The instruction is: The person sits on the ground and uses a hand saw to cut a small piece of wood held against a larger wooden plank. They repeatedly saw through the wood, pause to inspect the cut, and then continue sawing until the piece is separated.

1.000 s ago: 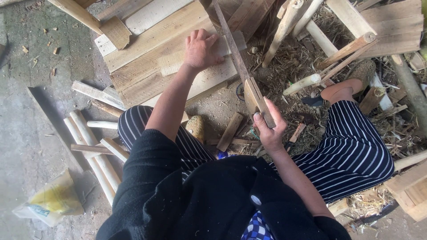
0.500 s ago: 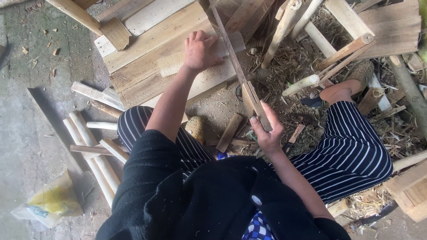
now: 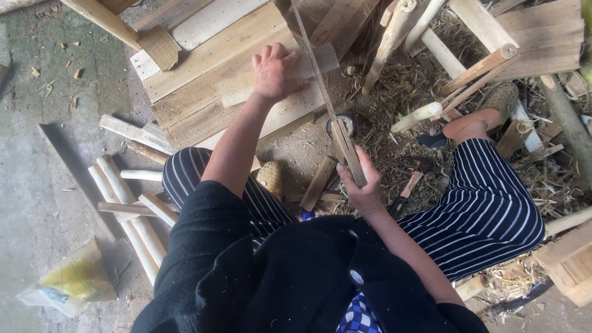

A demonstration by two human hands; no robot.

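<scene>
shifted a little since the earlier frames: long thin blade [image 3: 320,92] now drawn nearer the body, its handle end lower and closer to the lap, tip still leaning away toward 12 o'clock. left hand [image 3: 275,73] unmoved, flat on the boards.

right hand [image 3: 361,185] wrapped tight around the wooden grip of the blade, at about 5 o'clock from the left hand. blade running up from that fist toward 11 o'clock, passing just right of the left hand's fingertips and crossing the pale wood strip [image 3: 277,80] pinned beneath that hand. left hand spread palm down, pressing the strip against the stacked planks [image 3: 203,68]; fingers open rather than curled. hands well apart, joined only by the line of the blade.

at 9 o'clock from the knees, loose pale sticks [image 3: 126,203] lying on the concrete floor [image 3: 37,154]. at 7 o'clock, a crumpled yellow bag [image 3: 74,280]. at 1 to 2 o'clock, a tangle of peeled poles [image 3: 419,37] over straw and shavings. small round tin [image 3: 340,125] on the ground just behind the blade, between the two hands. striped trouser legs [image 3: 493,209] spread to either side, black sleeves filling the foreground.
</scene>
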